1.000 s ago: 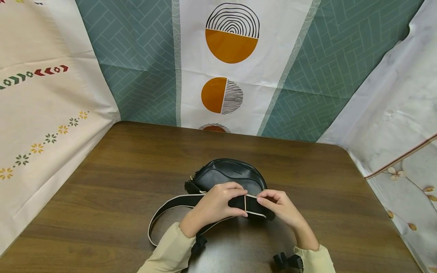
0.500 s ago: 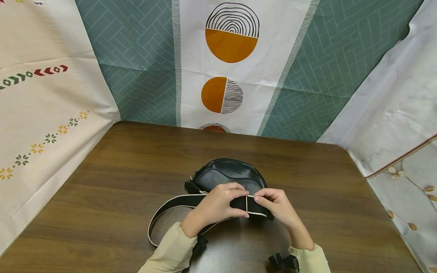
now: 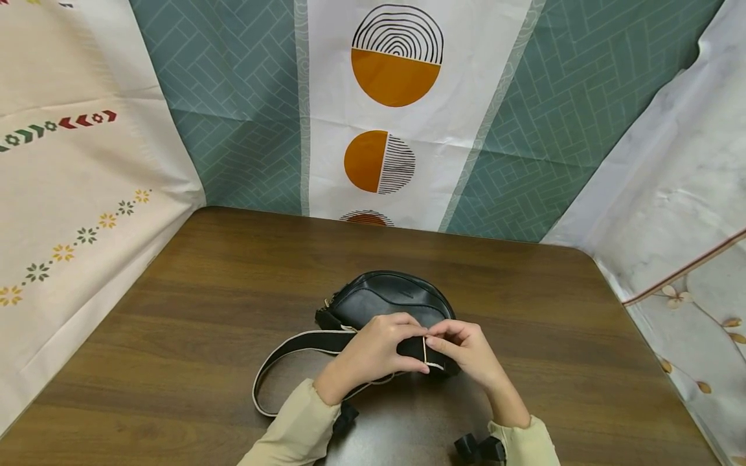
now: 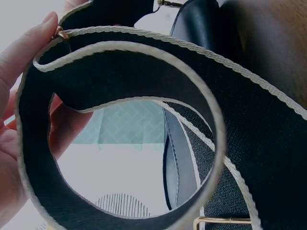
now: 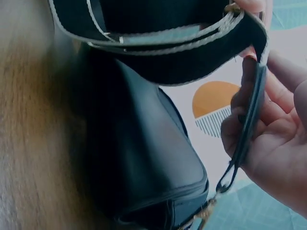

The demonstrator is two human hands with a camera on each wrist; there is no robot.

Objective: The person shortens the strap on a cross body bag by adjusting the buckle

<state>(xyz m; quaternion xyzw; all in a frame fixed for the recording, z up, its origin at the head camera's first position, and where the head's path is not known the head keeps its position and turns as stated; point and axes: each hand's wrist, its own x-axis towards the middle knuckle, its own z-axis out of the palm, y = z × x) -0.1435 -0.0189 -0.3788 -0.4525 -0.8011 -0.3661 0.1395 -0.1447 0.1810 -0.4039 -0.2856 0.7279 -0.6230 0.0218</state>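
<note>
A black leather handbag (image 3: 402,299) lies on the table behind both hands, clipped to a black woven strap (image 3: 303,341) with cream edges. My left hand (image 3: 381,349) grips the strap beside a slim gold slider buckle (image 3: 425,350), fingers above and thumb below. Close by on the right, my right hand (image 3: 469,349) pinches the strap at the slider's top end. In the left wrist view the strap (image 4: 144,74) curls into a wide loop. The right wrist view has a leather strap end (image 5: 250,115) passing by my palm to a gold clasp (image 5: 208,208) at the bag.
The brown wooden table (image 3: 175,362) reaches out on all sides of the bag. Patterned cloths (image 3: 245,116) hang behind it and at both sides. A black wrist mount (image 3: 480,446) sits at the right sleeve, another (image 3: 345,417) by the left.
My right hand has slid left along the strap to the slider, closing the gap to my left hand. The left hand has shifted slightly right. The bag stays put.
</note>
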